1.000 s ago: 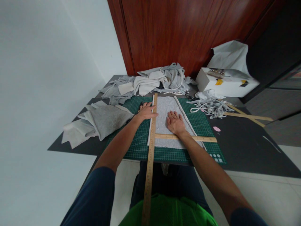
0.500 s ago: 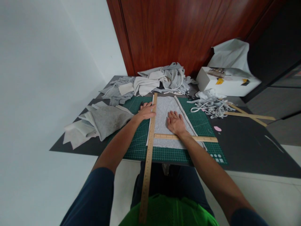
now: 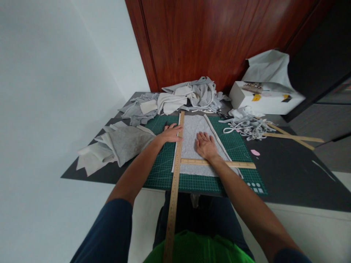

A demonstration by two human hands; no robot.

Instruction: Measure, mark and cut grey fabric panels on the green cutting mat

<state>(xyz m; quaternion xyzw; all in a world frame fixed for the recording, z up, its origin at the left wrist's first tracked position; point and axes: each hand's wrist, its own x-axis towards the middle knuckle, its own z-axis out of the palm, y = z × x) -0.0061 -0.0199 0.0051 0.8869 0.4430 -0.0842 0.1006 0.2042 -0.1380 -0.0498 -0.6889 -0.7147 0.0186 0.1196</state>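
A piece of light grey fabric point(image 3: 191, 128) lies flat on the green cutting mat point(image 3: 160, 170). Along its left side runs a long wooden ruler point(image 3: 174, 190), which reaches past the table's front edge towards my body. A shorter wooden ruler point(image 3: 241, 164) crosses the lower part of the fabric. My left hand point(image 3: 172, 133) is at the long ruler's upper part, fingertips on the wood; a small dark object point(image 3: 166, 123), too small to make out, shows by its fingers. My right hand point(image 3: 206, 145) lies flat on the fabric, fingers stretched out and nothing held, its wrist over the shorter ruler.
Folded grey cloth point(image 3: 128, 140) lies on the left. Piled fabric point(image 3: 175, 98) covers the back edge. At the right are tangled strips point(image 3: 248, 124), two crossed wooden strips point(image 3: 294, 137) and a white box point(image 3: 267, 103). A pink scrap point(image 3: 255, 152) lies nearby on the dark table point(image 3: 290, 175).
The whole view has shifted slightly, so the table appears a little lower. Both hands stay in nearly the same places on the ruler and fabric.
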